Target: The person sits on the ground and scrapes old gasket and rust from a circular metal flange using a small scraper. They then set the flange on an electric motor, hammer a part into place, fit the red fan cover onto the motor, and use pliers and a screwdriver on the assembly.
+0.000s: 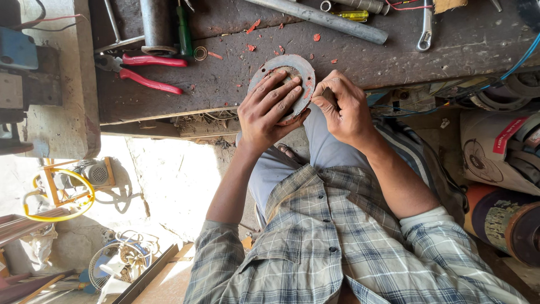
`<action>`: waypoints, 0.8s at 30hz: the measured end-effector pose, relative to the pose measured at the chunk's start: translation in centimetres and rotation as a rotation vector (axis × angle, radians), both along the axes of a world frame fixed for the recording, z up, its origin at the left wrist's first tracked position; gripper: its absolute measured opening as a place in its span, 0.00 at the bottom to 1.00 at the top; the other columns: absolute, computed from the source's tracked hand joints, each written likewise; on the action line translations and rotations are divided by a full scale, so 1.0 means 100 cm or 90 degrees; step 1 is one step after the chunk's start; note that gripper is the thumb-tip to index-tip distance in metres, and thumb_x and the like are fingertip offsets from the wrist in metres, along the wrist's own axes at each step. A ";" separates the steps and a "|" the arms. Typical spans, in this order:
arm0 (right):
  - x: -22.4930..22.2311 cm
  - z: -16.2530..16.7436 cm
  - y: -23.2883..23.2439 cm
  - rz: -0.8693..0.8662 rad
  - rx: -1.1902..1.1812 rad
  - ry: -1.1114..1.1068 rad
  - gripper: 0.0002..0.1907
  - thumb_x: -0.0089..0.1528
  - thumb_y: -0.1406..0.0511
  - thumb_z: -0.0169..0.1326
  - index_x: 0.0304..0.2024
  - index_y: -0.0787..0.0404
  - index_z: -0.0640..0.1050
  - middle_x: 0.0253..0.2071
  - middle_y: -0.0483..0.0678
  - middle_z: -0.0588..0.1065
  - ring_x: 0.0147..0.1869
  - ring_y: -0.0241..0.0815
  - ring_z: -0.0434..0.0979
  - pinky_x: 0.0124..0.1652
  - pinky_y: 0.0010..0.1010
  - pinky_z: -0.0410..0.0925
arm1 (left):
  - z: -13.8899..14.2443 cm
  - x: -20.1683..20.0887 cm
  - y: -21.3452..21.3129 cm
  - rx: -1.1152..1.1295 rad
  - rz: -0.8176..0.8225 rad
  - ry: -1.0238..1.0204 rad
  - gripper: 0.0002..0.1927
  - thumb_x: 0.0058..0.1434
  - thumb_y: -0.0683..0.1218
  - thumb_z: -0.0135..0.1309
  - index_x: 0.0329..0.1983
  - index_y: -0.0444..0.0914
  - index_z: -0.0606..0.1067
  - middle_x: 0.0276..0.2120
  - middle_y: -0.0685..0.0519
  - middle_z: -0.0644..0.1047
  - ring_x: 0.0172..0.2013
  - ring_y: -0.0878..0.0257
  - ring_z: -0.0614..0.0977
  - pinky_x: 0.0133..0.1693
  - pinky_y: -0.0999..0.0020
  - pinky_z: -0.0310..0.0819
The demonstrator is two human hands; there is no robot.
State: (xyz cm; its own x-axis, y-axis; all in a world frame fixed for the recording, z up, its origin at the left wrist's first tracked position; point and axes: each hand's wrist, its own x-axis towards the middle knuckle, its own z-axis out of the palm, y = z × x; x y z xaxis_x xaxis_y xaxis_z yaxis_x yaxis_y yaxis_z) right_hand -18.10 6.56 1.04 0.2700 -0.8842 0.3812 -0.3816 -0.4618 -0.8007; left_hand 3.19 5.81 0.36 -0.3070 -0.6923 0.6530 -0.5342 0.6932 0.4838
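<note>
Left hand (269, 111) fingers spread, pinning round metal flange (284, 84) at surface (225, 90) edge. Right hand (343, 107) fingers closed on small scraper, barely visible. Slip risk: tool jabs left fingers; flange overhangs, could drop.

A round rusty metal flange plate (289, 70) lies on the dark wooden counter (394, 56), at its near edge. The left hand (267, 112) rests flat on the plate; the right hand (343, 107) sits just beside it on the right, fingers (323, 90) touching the plate's rim. Left of the plate lie red-handled pliers (147, 70), and behind them a green-handled screwdriver (184, 31) stands beside a grey steel cylinder (157, 27). Behind the plate a long grey metal pipe (323, 19) crosses the counter, with a silver ring spanner (426, 28) to its right. Red paint chips (253, 27) lie scattered around the plate.
</note>
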 end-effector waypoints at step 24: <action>-0.012 0.015 -0.020 -0.032 0.006 -0.002 0.14 0.74 0.58 0.59 0.53 0.62 0.79 0.35 0.43 0.77 0.36 0.32 0.78 0.35 0.26 0.70 | 0.000 0.009 0.002 0.013 0.019 -0.016 0.32 0.54 0.57 0.75 0.59 0.42 0.77 0.58 0.53 0.78 0.62 0.52 0.77 0.67 0.52 0.69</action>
